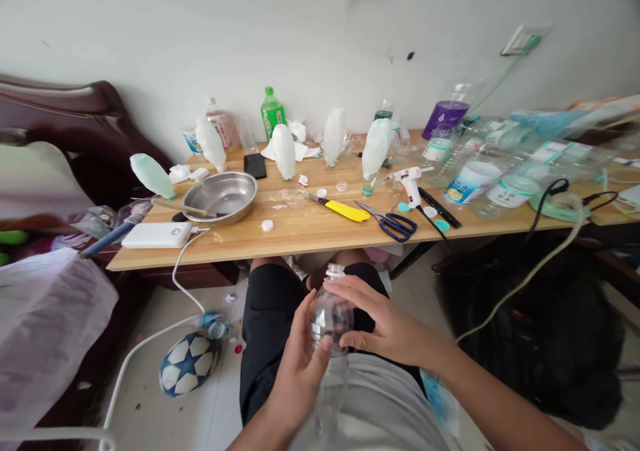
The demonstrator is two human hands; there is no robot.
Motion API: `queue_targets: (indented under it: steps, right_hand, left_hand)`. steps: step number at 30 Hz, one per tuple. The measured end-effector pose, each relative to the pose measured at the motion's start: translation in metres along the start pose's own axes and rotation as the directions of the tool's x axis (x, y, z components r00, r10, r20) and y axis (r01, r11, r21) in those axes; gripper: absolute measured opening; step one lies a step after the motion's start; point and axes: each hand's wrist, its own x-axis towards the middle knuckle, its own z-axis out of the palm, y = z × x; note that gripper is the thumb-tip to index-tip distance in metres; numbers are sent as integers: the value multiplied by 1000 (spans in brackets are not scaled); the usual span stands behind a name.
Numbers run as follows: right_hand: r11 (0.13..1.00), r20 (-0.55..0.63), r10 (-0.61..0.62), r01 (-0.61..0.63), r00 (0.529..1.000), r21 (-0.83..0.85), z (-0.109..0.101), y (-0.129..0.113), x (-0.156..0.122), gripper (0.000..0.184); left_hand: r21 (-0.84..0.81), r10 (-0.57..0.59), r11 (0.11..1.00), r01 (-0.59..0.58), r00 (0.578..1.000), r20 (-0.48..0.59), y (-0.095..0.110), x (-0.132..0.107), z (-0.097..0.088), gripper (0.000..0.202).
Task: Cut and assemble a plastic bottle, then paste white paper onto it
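A clear plastic bottle (332, 314), without a cap, stands in front of my lap with its neck up. My left hand (305, 358) is wrapped round its side, thumb across the front. From the right, my right hand (385, 318) grips the bottle's shoulder, fingers over the top and thumb against the side. The bottle's lower part is faint against the grey shirt. On the table edge beyond lie a yellow utility knife (347, 210), blue-handled scissors (395, 224) and a white glue gun (411, 183).
Along the wooden table (235, 241) stand a steel bowl (243, 201), a white power bank (156, 235), several whitish wrapped bottle shapes (284, 151) and a green bottle (273, 112). Clear bottles (515, 188) crowd the right. A football (189, 364) rests on the floor; a white cable (145, 344) hangs left.
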Motion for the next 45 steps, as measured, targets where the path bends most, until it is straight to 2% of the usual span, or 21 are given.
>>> queue_targets:
  steps: [3,6,9,12,14,16,18,20,23,25,27,29,33,36,38,40,42,45]
  right_hand:
    - [999,-18,-32,32,999,-12,3,3,2,61]
    - [998,-84,-64,62,994,-30,7,5,4,52]
    - [996,-178,-85,81,980,-29,12,8,5,53]
    - [997,-214,-76,81,974,15,18,10,3,52]
    - [993,-226,-43,66,973,99,24,12,0,50]
    - [962,-277,12,64,961,264,31,14,-2,53]
    - [887,-338,92,77,937,455,39,14,-2,64]
    - [815,-334,153,72,930,575,46,15,1,72]
    - [814,-298,203,9,933,581,56,17,8,75]
    - [836,-339,257,-32,905,547,63,21,13,72]
    - [850,-382,295,-58,876,523,68,27,15,65]
    - [853,-386,299,-64,872,518,72,34,15,58]
    - [797,-324,267,-20,907,603,74,47,10,62]
    - [697,-268,195,59,943,715,73,52,10,71]
    - [643,-270,160,107,949,758,71,50,12,77]
    - [650,-306,135,148,942,745,68,45,16,80]
    - [706,-351,119,170,929,688,62,38,20,79]
    - [784,-413,126,164,902,598,46,26,26,73]
  left_hand:
    - [64,89,994,-89,996,8,-9,3,0,59]
    - [176,153,973,-151,988,1,-15,7,2,57]
    - [329,244,916,-230,970,-1,-13,13,2,62]
    - [431,316,848,-309,947,58,-6,20,1,66]
    - [463,331,820,-338,939,99,-4,23,-1,66]
    - [481,334,808,-340,937,102,-7,25,-1,66]
    - [514,343,793,-326,937,65,-15,26,-1,68]
    - [574,350,758,-310,936,42,-26,28,-1,76]
    - [671,324,679,-298,942,90,-42,31,1,91]
    - [700,304,652,-291,946,109,-53,32,4,96]
    - [680,301,683,-265,951,68,-64,31,8,94]
    - [605,299,760,-236,954,-4,-74,29,10,87]
    - [407,300,878,-253,953,-53,-89,28,2,70]
    - [178,260,950,-254,966,-6,-89,32,-10,75]
    - [19,215,976,-216,975,62,-81,37,-15,74]
    - [-64,181,982,-175,977,113,-67,42,-17,69]
    - [-62,159,986,-152,979,128,-47,48,-16,65]
    - [49,144,987,-152,979,143,-13,58,-15,61]
